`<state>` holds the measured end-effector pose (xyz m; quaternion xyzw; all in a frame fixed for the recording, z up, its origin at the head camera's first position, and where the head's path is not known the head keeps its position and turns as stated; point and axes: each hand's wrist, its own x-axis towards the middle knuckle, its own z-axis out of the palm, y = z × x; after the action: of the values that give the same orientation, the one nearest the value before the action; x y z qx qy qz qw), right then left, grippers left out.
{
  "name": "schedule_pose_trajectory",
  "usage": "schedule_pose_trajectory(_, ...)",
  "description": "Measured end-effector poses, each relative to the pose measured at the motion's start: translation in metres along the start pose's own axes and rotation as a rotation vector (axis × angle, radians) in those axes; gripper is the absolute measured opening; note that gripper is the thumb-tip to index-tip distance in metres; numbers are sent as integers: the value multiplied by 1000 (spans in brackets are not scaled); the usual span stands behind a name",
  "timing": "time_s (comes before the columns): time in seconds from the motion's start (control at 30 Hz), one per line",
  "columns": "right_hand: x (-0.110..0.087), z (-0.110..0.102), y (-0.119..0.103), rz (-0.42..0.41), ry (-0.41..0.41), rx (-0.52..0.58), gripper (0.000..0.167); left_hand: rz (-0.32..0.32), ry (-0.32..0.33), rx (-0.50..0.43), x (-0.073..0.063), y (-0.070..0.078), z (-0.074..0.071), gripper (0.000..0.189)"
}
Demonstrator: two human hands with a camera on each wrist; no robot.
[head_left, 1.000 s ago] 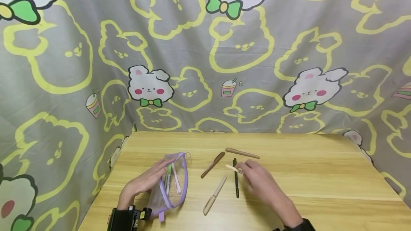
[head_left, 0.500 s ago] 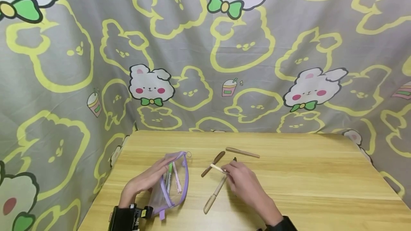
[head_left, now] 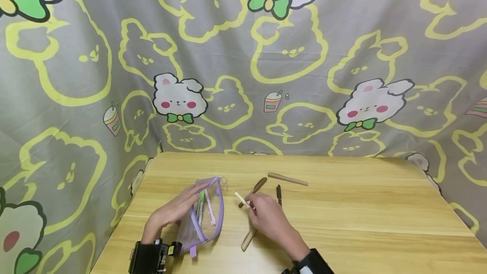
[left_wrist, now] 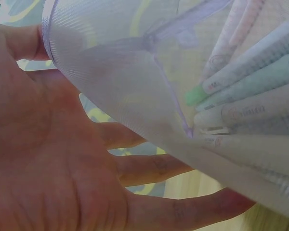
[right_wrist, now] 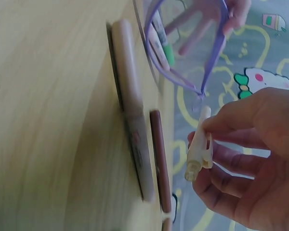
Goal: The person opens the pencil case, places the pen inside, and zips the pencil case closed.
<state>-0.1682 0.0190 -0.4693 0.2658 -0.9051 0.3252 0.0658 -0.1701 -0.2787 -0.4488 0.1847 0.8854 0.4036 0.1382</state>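
Observation:
My left hand [head_left: 173, 212] pinches the rim of a see-through mesh pencil case [left_wrist: 111, 82] with purple trim, its spread fingers along the outside. Several pens lie inside, among them a green-tipped one [head_left: 201, 202] and a pale pink one [head_left: 210, 210]. Between the thumb and fingers of my right hand [right_wrist: 260, 149] is a short cream pen [right_wrist: 197, 149] with a clip, held above the table and pointing toward the case's mouth [right_wrist: 156, 62]. Beneath that hand lies a beige pen [head_left: 249, 239], partly hidden, and a brown pen [head_left: 260, 185] lies just beyond.
A tan pen [head_left: 288, 179] lies farther back on the wooden table [head_left: 361, 206]. To the right of my right hand lies a black pen [head_left: 279, 193], partly covered. A patterned curtain [head_left: 228, 62] hangs behind the table.
My right hand has moved left with the cream pen, from over the black pen to over the beige pen, closer to the case. The left hand and case stay in place.

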Motion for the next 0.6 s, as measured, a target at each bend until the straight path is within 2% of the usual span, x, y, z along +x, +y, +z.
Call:
schedule_pose_trajectory(0.17, 8, 12, -14, 54, -23, 68, 24, -7, 2, 5, 0, 1, 0, 51)
schedule_pose_trajectory(0.43, 28, 34, -38, 157, -98, 307, 35, -26, 8, -8, 1, 2, 1, 51)
schedule_pose_trajectory(0.6, 38, 49, -49, 215, -136, 421, 39, -20, 5, -9, 0, 3, 0, 52)
